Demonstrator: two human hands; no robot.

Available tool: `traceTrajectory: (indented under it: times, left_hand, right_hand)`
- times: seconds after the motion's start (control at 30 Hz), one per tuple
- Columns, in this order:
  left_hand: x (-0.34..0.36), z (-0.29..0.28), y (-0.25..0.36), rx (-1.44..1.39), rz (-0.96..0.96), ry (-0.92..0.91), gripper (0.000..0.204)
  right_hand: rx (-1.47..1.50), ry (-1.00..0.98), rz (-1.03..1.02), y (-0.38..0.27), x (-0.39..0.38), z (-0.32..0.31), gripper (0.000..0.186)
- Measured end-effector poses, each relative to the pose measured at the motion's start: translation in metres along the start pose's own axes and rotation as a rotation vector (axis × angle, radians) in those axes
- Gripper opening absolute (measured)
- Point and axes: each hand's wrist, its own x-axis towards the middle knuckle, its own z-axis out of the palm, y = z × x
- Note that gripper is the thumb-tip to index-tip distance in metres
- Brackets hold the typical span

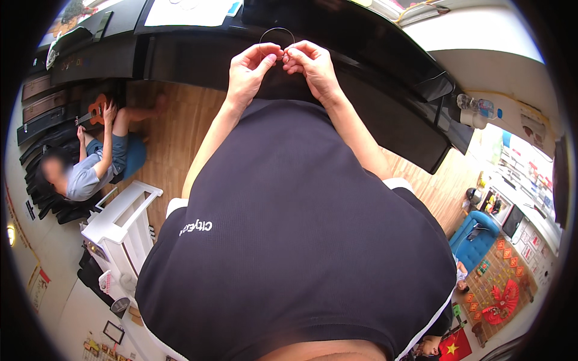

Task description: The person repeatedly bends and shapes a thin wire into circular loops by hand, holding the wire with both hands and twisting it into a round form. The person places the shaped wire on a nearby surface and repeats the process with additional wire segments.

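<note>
A thin dark wire [277,28] arches upward in a loop between my hands, over the dark surface in front of me. My left hand [248,72] pinches one end of it between thumb and fingers. The other end sits in the closed fingertips of my right hand [316,69]. Both sets of fingertips almost meet at the bottom of the loop. What exactly lies between them is too small to make out.
A long glossy black piece of furniture [385,90] spans the front, with white paper [180,13] on it. At left, a seated person holds a small guitar [98,110] beside a white upright stand [123,210]. Clear bottles [484,108] and a blue armchair [475,240] are at right.
</note>
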Motion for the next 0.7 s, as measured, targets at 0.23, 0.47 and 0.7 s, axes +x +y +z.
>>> traceTrajectory:
  times: [0.23,0.47,0.7]
  left_hand:
    - [-0.004,0.002,0.005,-0.019,-0.062,0.075,0.017]
    - [-0.009,-0.004,-0.001,0.053,-0.044,0.085,0.017]
    - [-0.005,-0.006,0.0,0.079,0.007,0.156,0.013]
  right_hand:
    - [-0.002,0.085,-0.063,-0.001,0.003,-0.011,0.012]
    - [0.033,0.064,-0.029,0.005,-0.001,-0.01,0.014]
    - [-0.056,-0.034,0.016,0.003,-0.002,-0.006,0.016]
